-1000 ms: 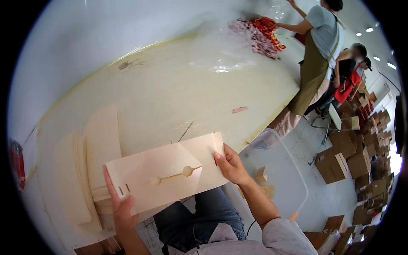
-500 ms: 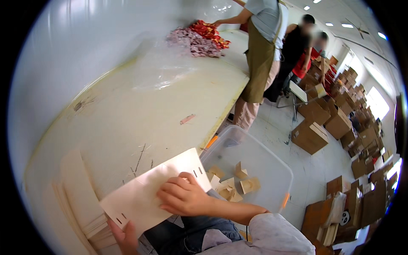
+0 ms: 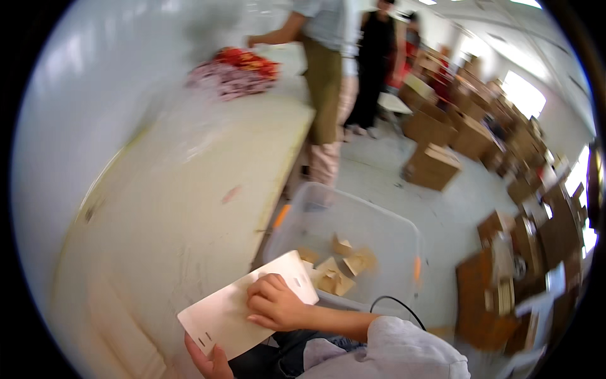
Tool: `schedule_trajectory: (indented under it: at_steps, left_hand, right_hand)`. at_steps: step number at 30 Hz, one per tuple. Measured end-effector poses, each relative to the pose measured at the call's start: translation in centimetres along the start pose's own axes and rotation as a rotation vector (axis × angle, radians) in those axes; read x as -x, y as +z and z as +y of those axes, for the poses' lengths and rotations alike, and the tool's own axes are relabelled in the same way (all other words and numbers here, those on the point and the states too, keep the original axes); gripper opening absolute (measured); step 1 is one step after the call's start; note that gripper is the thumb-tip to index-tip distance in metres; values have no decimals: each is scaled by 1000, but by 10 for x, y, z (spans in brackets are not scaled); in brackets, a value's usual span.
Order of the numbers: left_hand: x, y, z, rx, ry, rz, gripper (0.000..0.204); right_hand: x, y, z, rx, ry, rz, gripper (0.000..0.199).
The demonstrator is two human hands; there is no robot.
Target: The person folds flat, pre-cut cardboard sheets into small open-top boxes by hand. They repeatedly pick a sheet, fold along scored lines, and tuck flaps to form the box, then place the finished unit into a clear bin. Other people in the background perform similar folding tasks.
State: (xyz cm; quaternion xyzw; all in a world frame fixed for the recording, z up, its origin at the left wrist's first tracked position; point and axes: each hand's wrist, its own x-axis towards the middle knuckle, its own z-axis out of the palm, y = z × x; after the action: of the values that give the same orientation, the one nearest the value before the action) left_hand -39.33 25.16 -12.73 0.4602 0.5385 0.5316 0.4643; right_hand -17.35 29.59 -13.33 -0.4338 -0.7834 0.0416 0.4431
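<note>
Card [image 3: 226, 313], one, four slots [image 3: 202, 342]: left hand [image 3: 209, 361] clamped on corner, right hand [image 3: 276, 305] atop, grip unclear.

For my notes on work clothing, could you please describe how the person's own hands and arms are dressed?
The left hand and right hand wear no gloves. The right forearm is bare below a loose, pale grey short sleeve. The left sleeve is out of view.

Cannot identify the blurred red-and-pink heap [image 3: 235, 72], nor fully see the left hand [image 3: 204, 362], partly behind the card [image 3: 235, 311], or the aproned person [image 3: 322, 82], cropped above.
</note>
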Motion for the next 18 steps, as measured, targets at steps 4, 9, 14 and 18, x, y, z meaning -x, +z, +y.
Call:
schedule_trajectory:
  at_steps: [4,9,14,18]
  left_hand:
    - [-11,38,-5,4,165,-239,70]
    - [-29,59,7,94,80,-370,71]
    - [-68,53,8,124,202,-406,68]
    - [-87,41,-5,13,160,-307,72]
  right_hand:
    - [120,-97,78,315,463,182,34]
    - [392,-359,62,10,2049,1070,26]
    - [517,-432,-89,164,2279,1376,82]
    - [496,-437,-144,168,2251,1477,81]
